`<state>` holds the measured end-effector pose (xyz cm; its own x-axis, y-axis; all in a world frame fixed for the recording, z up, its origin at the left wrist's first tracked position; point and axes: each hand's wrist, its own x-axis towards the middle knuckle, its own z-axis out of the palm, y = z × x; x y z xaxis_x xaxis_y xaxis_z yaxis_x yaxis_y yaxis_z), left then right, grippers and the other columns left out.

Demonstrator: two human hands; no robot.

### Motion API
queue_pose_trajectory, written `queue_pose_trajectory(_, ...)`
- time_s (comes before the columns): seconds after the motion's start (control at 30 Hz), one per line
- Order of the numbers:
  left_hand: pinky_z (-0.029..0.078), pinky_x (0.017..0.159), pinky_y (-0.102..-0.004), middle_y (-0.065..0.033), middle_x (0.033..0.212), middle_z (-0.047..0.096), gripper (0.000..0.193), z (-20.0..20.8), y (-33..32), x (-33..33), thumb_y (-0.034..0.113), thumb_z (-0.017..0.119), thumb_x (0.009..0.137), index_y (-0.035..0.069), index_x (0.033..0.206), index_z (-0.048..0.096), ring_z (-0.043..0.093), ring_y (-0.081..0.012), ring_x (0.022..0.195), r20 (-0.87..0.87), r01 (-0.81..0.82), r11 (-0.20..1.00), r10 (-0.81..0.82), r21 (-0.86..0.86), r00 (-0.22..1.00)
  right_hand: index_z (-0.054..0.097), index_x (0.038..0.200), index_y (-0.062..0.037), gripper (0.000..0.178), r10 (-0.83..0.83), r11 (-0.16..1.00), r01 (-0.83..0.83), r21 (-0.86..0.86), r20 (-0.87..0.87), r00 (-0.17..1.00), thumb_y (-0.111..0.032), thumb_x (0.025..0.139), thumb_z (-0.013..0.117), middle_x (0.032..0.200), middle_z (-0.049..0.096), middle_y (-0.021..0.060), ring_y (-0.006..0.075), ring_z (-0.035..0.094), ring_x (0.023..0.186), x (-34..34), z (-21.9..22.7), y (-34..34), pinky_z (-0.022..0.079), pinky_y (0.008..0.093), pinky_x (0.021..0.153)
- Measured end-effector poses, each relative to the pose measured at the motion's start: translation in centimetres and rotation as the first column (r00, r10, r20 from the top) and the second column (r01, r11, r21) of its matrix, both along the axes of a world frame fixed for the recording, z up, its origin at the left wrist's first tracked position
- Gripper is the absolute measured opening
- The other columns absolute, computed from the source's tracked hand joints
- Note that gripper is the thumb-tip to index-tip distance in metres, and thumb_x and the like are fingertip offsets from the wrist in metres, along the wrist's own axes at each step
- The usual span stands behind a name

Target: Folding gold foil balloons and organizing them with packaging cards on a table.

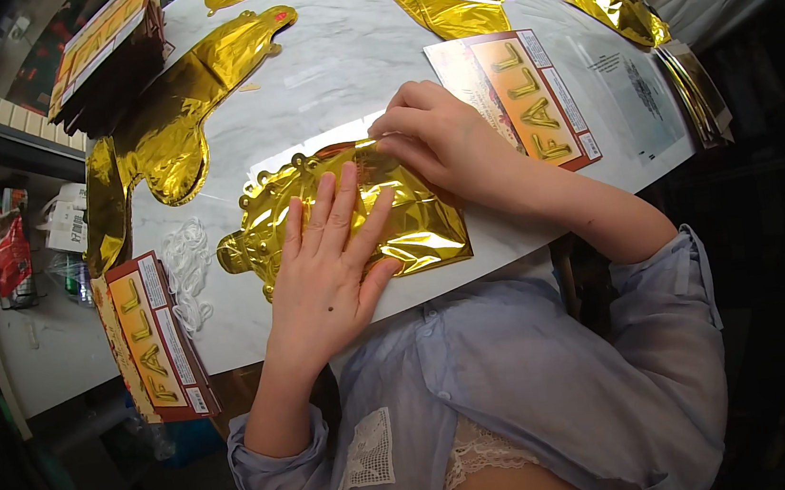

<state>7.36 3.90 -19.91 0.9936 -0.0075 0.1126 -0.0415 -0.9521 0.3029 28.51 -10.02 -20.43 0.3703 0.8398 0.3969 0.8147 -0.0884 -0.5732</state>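
Observation:
A folded gold foil balloon (429,231), or a small stack of them, lies on the marble-patterned table in front of me. My left hand (326,266) presses flat on it with the fingers spread. At its far edge, my right hand (443,134) is closed in a pinch, thumb against curled fingers, on the foil's rim. Small tabs with holes line the foil's left and far edges. The fingertips of my right hand partly hide what they grip.
White string (187,276) lies left of the foil, beside a pile of printed cards (156,342). Another printed card (531,101) lies to the right, near clear plastic bags (636,105). A tall card stack (109,55) stands far left. More gold foil balloons (172,105) spread along the far side.

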Motion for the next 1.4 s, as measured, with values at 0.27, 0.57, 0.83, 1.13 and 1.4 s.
queue_pose_trajectory(0.27,0.016,0.130,-0.0561,-0.0142,0.174,0.031,0.066,0.3,0.0,0.0,0.044,0.060,0.104,0.019,0.164,0.045,0.024,-0.0332,0.163,-0.041,-0.027,1.000,0.026,-0.013,0.999,0.067,0.097,-0.0035,0.011,0.081,0.992,-0.083,-0.096,-0.031,0.996,-0.010,0.094,0.074,0.101,0.063,0.0111,0.0321,0.065,0.096,1.3,0.8,1.2,0.054,0.0413,0.081)
queue_pose_trajectory(0.57,0.015,0.130,-0.0556,-0.0143,0.175,0.030,0.071,0.3,0.0,0.1,0.047,0.055,0.102,0.016,0.165,0.043,0.024,-0.0345,0.163,-0.058,-0.024,1.000,0.023,-0.019,0.998,0.065,0.101,-0.0059,0.013,0.125,0.992,-0.120,-0.038,0.173,0.977,-0.011,0.094,0.073,0.098,0.061,0.0113,0.0325,0.065,0.093,0.9,-0.1,1.1,0.056,0.0430,0.079)
queue_pose_trajectory(0.83,0.017,0.130,-0.0557,-0.0166,0.174,0.031,0.068,0.2,0.2,0.1,0.041,0.059,0.104,0.012,0.164,0.043,0.026,-0.0345,0.162,-0.036,-0.040,0.998,0.039,-0.039,0.999,0.064,0.104,-0.0062,0.014,0.130,0.991,-0.129,-0.017,0.243,0.961,-0.012,0.094,0.073,0.099,0.061,0.0097,0.0309,0.065,0.094,0.7,-0.6,1.4,0.056,0.0421,0.076)
queue_pose_trajectory(1.13,0.017,0.129,-0.0625,-0.0109,0.167,0.045,0.053,0.4,-0.4,-0.4,0.026,0.064,0.101,0.017,0.153,0.059,0.038,-0.0319,0.157,0.109,-0.048,0.998,0.053,-0.049,0.993,0.063,0.104,-0.0055,0.016,0.082,0.997,-0.073,-0.038,0.443,0.893,-0.010,0.091,0.069,0.101,0.060,0.0088,0.0273,0.062,0.091,0.3,-1.4,1.2,0.055,0.0369,0.076)
queue_pose_trajectory(1.4,0.043,0.120,-0.0512,-0.0002,0.137,0.069,0.042,0.6,-2.0,-2.5,0.021,0.076,0.088,0.017,0.130,0.073,0.065,-0.0176,0.128,0.177,0.205,0.979,-0.201,-0.002,0.963,0.063,0.106,-0.0049,0.020,0.062,0.998,-0.055,-0.030,0.482,0.874,-0.010,0.087,0.067,0.101,0.059,0.0085,0.0263,0.062,0.092,0.2,-1.9,1.3,0.056,0.0358,0.077)
